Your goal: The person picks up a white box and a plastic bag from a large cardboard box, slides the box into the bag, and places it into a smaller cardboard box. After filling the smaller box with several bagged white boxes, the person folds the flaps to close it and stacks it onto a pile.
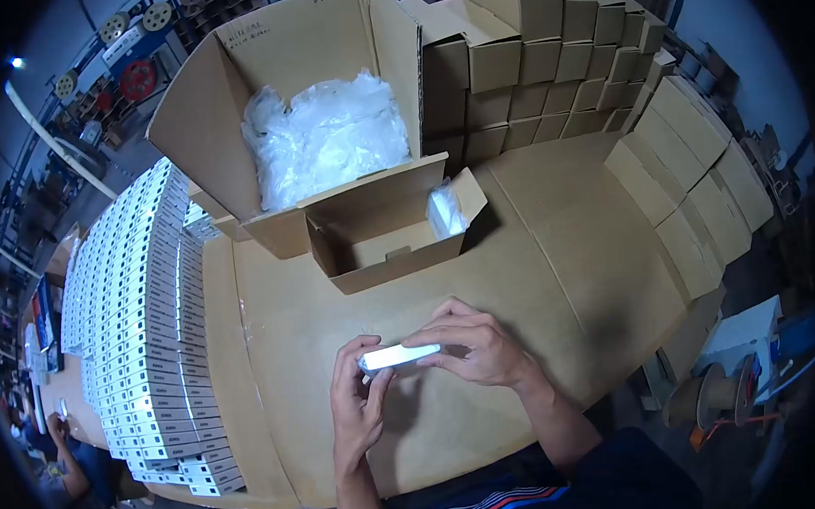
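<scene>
Between both hands, above the cardboard-covered table, is a small flat white box [399, 356], seen edge-on, with what may be clear plastic at its left end. My left hand [357, 384] grips that left end between fingers and thumb. At the right end, the fingers of my right hand [471, 344] are closed on it. Beyond the hands stands an open brown carton [385, 272], long and narrow. One plastic-wrapped packet [446, 211] stands upright inside it at the right end. Behind is a large open cardboard box [193, 136] holding a heap of clear plastic bags [338, 126].
Tall stacks of white boxes [147, 329] line the table's left side. Brown cartons [536, 62] are piled at the back right, and more cartons [695, 169] stand along the right edge. A person [66, 460] sits at far left. A cable spool [714, 394] is at lower right.
</scene>
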Demonstrator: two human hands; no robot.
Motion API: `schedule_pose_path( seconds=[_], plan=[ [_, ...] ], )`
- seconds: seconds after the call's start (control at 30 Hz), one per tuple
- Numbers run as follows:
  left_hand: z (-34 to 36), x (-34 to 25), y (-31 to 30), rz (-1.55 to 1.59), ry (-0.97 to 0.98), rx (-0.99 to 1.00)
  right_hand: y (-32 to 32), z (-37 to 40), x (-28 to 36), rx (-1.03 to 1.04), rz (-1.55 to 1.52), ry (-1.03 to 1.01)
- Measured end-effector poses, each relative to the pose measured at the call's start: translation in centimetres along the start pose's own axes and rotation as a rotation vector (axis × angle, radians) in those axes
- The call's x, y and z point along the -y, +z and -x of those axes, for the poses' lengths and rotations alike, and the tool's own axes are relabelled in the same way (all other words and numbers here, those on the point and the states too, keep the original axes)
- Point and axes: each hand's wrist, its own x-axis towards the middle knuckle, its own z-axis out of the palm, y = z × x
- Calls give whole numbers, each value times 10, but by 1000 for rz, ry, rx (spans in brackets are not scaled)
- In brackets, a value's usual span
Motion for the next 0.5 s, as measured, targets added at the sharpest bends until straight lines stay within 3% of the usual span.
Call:
schedule_pose_path(
  seconds=[0.13,0.2,0.23,0.27,0.37,0.5],
  plan=[
    [-12,-13,-6,-117,42,82,-12,-7,-8,53,82,-63],
    [-24,-19,-3,-221,37,12,-23,-18,-3,8,123,-53],
    [-29,-21,-1,-271,33,-24,-27,-22,-4,-125,126,-13],
    [-35,-20,-2,-560,104,-44,-27,-27,-6,-256,124,26],
    [-50,-15,3,-789,97,-123,-27,-50,-23,-619,193,22],
    [-60,-2,7,-903,11,-135,-18,-67,-41,-696,318,9]
  ],
)
